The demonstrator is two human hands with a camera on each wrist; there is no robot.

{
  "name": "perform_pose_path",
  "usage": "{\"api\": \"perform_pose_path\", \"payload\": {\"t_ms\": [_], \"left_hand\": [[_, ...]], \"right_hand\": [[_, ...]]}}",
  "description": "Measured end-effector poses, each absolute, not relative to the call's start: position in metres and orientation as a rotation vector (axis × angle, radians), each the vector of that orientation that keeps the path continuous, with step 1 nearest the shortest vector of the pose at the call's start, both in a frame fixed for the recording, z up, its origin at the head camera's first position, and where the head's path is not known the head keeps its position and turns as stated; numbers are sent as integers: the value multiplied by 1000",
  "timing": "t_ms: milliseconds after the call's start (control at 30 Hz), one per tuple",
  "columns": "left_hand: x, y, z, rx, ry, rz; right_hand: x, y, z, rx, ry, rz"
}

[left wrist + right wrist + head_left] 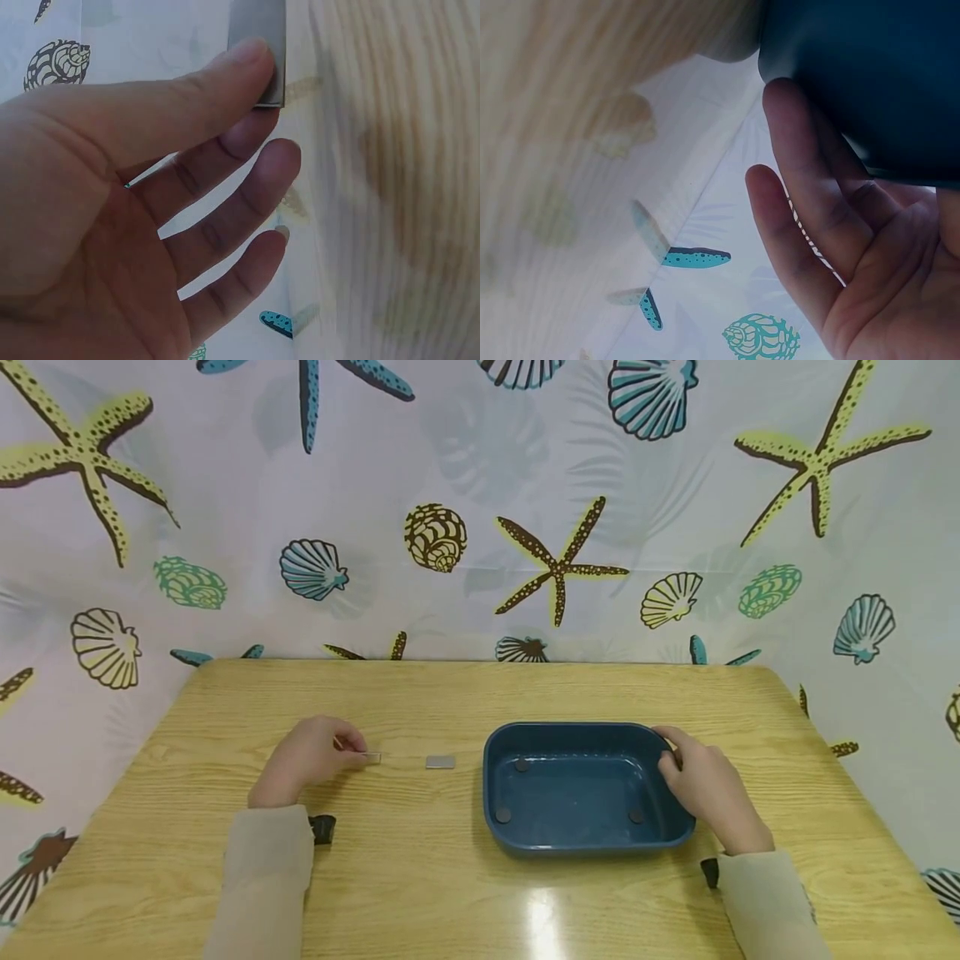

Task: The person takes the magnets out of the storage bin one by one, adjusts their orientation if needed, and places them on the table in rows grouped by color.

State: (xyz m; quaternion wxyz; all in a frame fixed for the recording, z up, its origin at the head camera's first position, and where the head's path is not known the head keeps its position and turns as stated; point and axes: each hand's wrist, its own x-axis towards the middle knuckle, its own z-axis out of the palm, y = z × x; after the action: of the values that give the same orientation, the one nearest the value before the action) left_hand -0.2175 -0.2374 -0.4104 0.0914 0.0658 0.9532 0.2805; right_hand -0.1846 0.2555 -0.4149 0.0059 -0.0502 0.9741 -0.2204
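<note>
Between thumb and forefinger, my left hand (318,756) pinches a small flat grey rectangular piece (259,56), its other fingers loosely bent. In the head view this piece is just above the table, left of a second grey rectangular piece (440,762) lying on the wood. A dark blue plastic bin (581,847) with rounded corners stands right of that. My right hand (705,781) grips the bin's right rim, thumb over the edge and fingers along the outer wall. From the right wrist, the bin's dark outer side (877,82) hides part of the fingers.
Dark round discs (503,815) show on the bin's floor. The light wooden table (420,893) has its back edge against a white cloth (465,460) printed with shells and starfish, which also hangs at both sides. Dark wrist straps (322,829) show at the sleeves.
</note>
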Motion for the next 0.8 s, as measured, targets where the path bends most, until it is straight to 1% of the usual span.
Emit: {"api": "perform_pose_path", "payload": {"t_ms": [233, 500, 800], "left_hand": [[-219, -235, -417, 251, 2854, 755], [-221, -233, -420, 193, 2866, 698], [-220, -229, -423, 196, 2871, 701]], "right_hand": [[-186, 256, -416, -163, 3065, -688], [-186, 257, -416, -164, 3062, -693], [-186, 257, -416, -156, 3061, -687]]}}
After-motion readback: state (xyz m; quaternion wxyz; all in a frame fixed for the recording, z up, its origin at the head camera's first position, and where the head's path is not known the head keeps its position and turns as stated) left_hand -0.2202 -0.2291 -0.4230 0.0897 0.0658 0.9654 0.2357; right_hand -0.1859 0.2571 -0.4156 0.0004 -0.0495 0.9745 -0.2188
